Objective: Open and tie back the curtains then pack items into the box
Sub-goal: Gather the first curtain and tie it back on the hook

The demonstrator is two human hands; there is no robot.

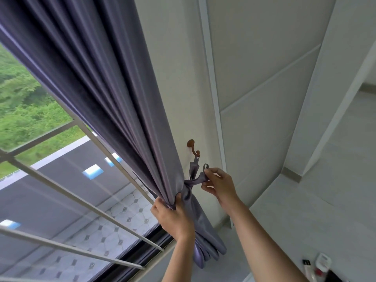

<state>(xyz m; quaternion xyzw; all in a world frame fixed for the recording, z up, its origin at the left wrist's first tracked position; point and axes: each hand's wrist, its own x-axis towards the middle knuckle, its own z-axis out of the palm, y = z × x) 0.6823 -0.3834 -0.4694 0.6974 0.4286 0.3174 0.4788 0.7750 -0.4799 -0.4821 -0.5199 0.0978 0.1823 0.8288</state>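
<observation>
A purple-grey curtain (105, 82) is gathered into a bunch beside the window. My left hand (173, 214) grips the bunch at its narrowest part. A matching tieback strap (194, 176) wraps round the bunch, and one end loop hangs on the brown wall hook (192, 147). My right hand (218, 185) pinches the strap's other end, with its small loop just above my fingers, slightly right of and below the hook.
The window (50, 180) with white bars fills the left side, with trees and a roof outside. White wall panels (264, 88) rise on the right. Small bottles and tubes (317, 267) lie at the bottom right corner.
</observation>
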